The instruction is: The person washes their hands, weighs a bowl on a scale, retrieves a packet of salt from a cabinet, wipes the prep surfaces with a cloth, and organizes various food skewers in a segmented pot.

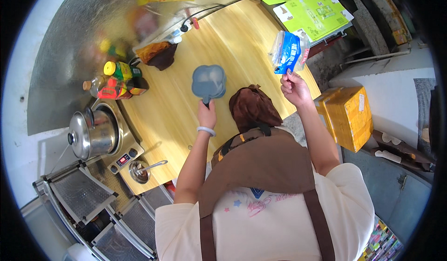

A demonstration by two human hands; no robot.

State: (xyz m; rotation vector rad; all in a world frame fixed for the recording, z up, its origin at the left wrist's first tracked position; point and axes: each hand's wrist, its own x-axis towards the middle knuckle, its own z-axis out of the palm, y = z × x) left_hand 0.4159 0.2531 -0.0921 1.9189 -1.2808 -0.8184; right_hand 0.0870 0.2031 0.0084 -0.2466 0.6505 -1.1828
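My left hand (207,114) grips the short handle of a blue-grey, scalloped plastic box (209,81). Pale rounded shapes show dimly through its top; I cannot tell what they are. Raised over the right side of the wooden table (237,40), my right hand (296,87) pinches the lower edge of a clear and blue plastic packet (289,53) that bears writing. The packet looks crumpled, and its contents cannot be made out. Between my hands, close to my apron (258,163), is a dark brown fabric bundle (256,107).
To the left, a lidded steel pot (94,131) sits on an electric cooker (123,159), with a small bowl and spoon (140,173) near it. Several bottles (122,70) and a brown pouch (159,54) line the wall. Green cardboard (314,14) and a yellow-taped box (349,117) are at right.
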